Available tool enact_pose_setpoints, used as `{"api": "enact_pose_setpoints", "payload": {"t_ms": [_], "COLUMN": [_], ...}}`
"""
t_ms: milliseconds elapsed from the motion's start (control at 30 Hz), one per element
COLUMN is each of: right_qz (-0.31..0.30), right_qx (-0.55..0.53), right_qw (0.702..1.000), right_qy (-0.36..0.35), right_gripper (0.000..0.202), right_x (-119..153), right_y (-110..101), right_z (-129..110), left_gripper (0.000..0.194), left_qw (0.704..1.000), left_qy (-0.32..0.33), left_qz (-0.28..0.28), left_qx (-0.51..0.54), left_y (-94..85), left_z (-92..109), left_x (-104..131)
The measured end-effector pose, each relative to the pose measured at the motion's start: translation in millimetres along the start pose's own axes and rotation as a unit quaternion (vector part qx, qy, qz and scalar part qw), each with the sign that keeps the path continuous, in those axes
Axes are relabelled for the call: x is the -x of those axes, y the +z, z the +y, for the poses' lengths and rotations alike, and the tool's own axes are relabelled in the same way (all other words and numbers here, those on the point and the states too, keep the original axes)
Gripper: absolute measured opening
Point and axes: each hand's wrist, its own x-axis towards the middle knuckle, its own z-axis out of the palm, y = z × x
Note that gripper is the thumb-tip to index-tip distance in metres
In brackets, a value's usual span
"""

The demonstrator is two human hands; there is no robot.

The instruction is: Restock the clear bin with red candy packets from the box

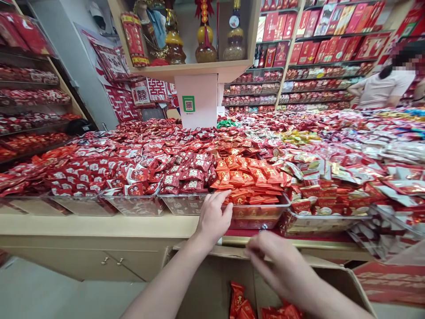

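My left hand (214, 217) rests at the left front corner of a clear plastic bin (255, 215), its fingers stretched out against the heap of shiny orange-red packets (247, 175) and the thumb apart. The packets lie stacked in rows above the bin's rim. My right hand (277, 254) is curled and blurred over the cardboard box (212, 283) below the counter; whether anything is in it cannot be made out. Inside the box lie several red packets (241, 301), partly hidden by my right forearm.
More clear bins (133, 206) of wrapped sweets line the counter edge (99, 226). A white post (197, 99) holds up a display cabinet (189, 71). Shelves of red boxes (332, 48) stand behind. A person in a white top (387, 88) is at the far right.
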Motion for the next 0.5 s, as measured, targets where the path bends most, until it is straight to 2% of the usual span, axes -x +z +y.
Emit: {"api": "enact_pose_setpoints", "payload": {"t_ms": [67, 100, 300, 367, 433, 467, 500], "right_qz": [-0.046, -0.049, -0.008, 0.012, 0.022, 0.0, -0.05], "right_qx": [-0.005, -0.004, -0.014, 0.0, 0.018, 0.025, 0.028], "right_qw": [0.998, 0.998, 0.998, 0.996, 0.991, 0.989, 0.989], "right_qy": [-0.031, -0.042, -0.056, -0.089, -0.129, -0.143, -0.139], "right_gripper": [0.011, 0.012, 0.011, 0.01, 0.009, 0.009, 0.011], "right_x": [21, 29, 45, 51, 62, 69, 76], "right_y": [11, 14, 11, 15, 31, 43, 57], "right_z": [-3, -2, 6, 4, 4, 5, 7], "left_gripper": [0.034, 0.034, 0.024, 0.019, 0.018, 0.019, 0.02], "left_qw": [1.0, 1.0, 0.999, 0.999, 0.998, 0.998, 0.998], "left_qy": [0.003, 0.006, 0.004, -0.005, -0.015, -0.022, -0.028], "left_qz": [-0.006, -0.011, -0.035, -0.04, -0.046, -0.048, -0.048], "left_qx": [-0.004, -0.007, -0.025, -0.03, -0.033, -0.034, -0.034], "left_y": [0.2, 0.4, 1.4, 0.8, -0.6, -1.6, -2.6], "left_z": [0, 1, 4, 4, 4, 4, 4], "left_x": [-3, -5, -16, -19, -23, -25, -28]}}
